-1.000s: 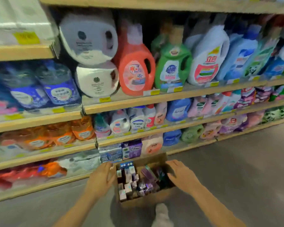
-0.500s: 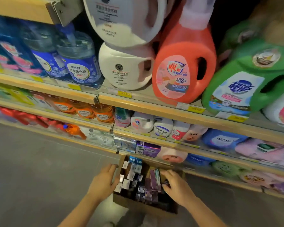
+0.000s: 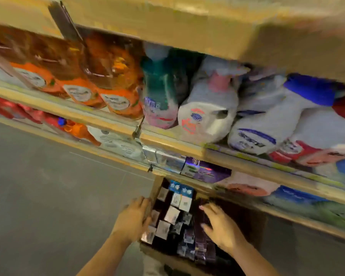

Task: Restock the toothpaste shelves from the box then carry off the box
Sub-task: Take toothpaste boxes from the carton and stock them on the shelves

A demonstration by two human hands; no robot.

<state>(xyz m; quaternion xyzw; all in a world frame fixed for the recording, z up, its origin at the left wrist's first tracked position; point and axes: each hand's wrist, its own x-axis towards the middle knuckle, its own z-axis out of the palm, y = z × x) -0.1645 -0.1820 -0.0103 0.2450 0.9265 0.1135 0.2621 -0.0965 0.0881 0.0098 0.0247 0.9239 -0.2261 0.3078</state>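
A brown cardboard box (image 3: 154, 252) stands on the floor against the bottom shelf, packed with toothpaste cartons (image 3: 172, 215) standing on end. My left hand (image 3: 132, 220) lies against the box's left wall with its fingers over the rim. Inside the box, my right hand (image 3: 220, 226) rests with spread fingers on the dark purple cartons (image 3: 199, 242) at the right side. Purple toothpaste boxes (image 3: 206, 172) and silver ones (image 3: 167, 159) lie on the lowest shelf just above the box. The frame is blurred.
Wooden shelves (image 3: 171, 145) rise above the box, carrying orange bottles (image 3: 116, 100), a green bottle (image 3: 161, 100) and white detergent jugs (image 3: 205, 118). Grey floor (image 3: 48, 196) stretches to the left of the box.
The view has dropped closer to the lower shelves and the box. My right hand has slid deeper onto the purple cartons; my left hand stays on the box's left wall.
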